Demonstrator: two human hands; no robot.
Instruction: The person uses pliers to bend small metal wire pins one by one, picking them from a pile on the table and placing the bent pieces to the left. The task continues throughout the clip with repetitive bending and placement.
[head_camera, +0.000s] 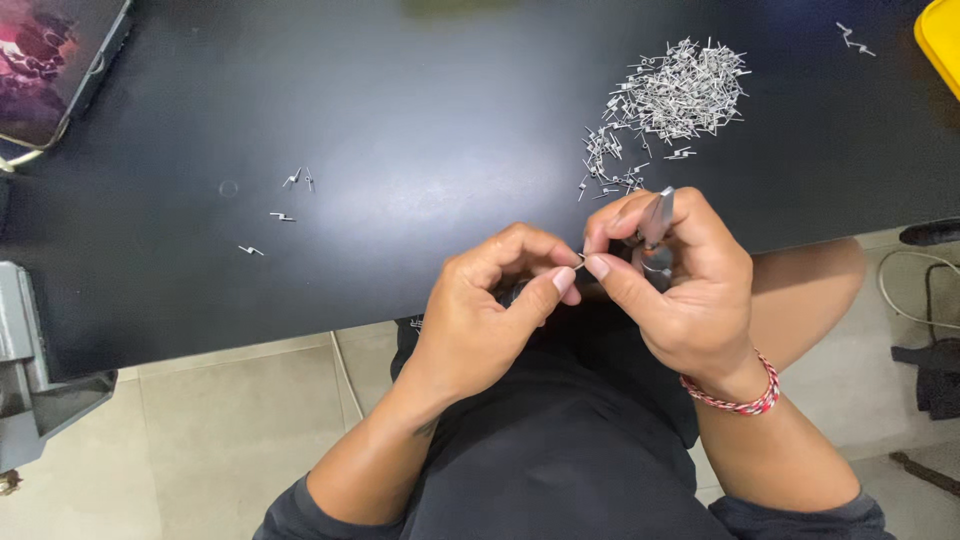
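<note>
Counts on the black worktop (420, 120)

One large heap of small bent metal clips (678, 95), too many to count; four loose clips (285, 200) lie apart at the left, two more (853, 38) at the far right. Two hands, left hand (480, 320) and right hand (680, 285), one metal tool (657, 215), one red-and-white wristband (735, 400).

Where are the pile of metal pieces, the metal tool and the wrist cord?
pile of metal pieces (676, 92): head view, middle of the heap.
metal tool (658, 214): head view, shaft sticking up from the right hand (680, 290).
wrist cord (745, 402): head view, strands across the right wrist.
</note>
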